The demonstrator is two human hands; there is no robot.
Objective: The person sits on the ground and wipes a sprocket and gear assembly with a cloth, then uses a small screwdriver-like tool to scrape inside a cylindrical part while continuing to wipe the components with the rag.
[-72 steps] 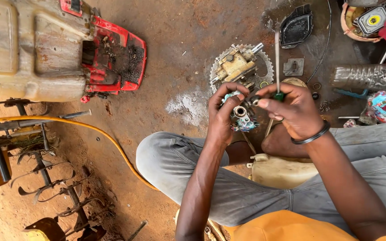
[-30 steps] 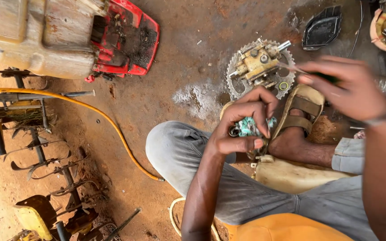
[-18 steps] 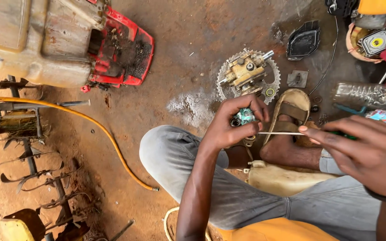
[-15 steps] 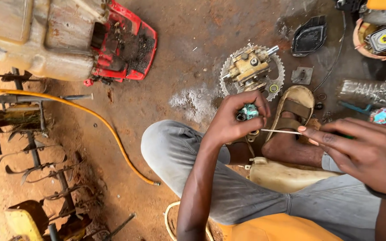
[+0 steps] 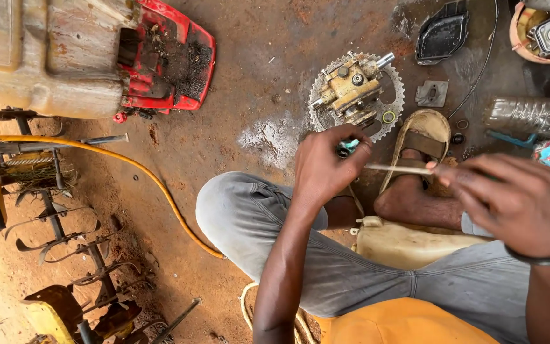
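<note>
At the far left, on the dirt floor (image 5: 243, 83), lies a pale, dirt-stained tank (image 5: 39, 54) with a red machine housing (image 5: 173, 60) against its right side. Below them a yellow hose (image 5: 128, 169) curves across the ground past a rusty tined implement (image 5: 65, 236). Further right, the person sits with a grey-trousered knee (image 5: 243, 216) raised. The left hand (image 5: 326, 169) hovers over the foot, its fingers clamped together on a small teal-and-metal part (image 5: 347, 146), which shows only partly between the fingertips. Just above that hand sits a toothed sprocket (image 5: 393, 83) carrying a yellowish metal assembly (image 5: 350, 89). A thin, pale rod (image 5: 399, 169) runs from the left hand's fingers across a sandalled foot (image 5: 418, 185) to the right hand (image 5: 520, 204), whose fingers are pinched shut on the rod's right end. A dark bracelet (image 5: 542, 258) circles the right wrist. Under the foot lies a cream plastic container (image 5: 408, 245). Beyond the right hand, a black cover (image 5: 442, 35), a small grey bracket (image 5: 432, 93) and a crumpled clear bottle (image 5: 533, 114) rest on the floor.
</note>
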